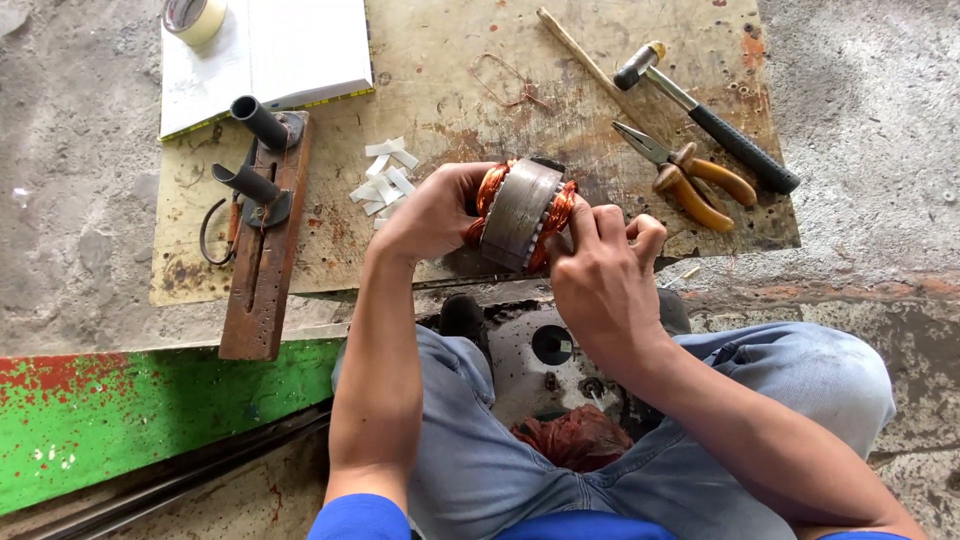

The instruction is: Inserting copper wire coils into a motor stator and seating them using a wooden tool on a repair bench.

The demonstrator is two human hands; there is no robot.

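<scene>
Nearest, between the knees, a loose wad of reddish copper wire (pixel 578 438) and a grey metal motor housing (pixel 540 360) are seen, so old winding is judged already stripped. Above them a grey laminated stator ring with copper coils (pixel 520 213) is held over the near edge of the worn board tabletop (pixel 440 80): left hand (pixel 432 212) clamped on its left side, right hand (pixel 600 270) pinching the right coil end. Coils look seated; tying appears left. Farther off, white paper slips (pixel 385 178), orange-handled pliers (pixel 690 175) and a black-handled hammer (pixel 700 110) lie unused.
</scene>
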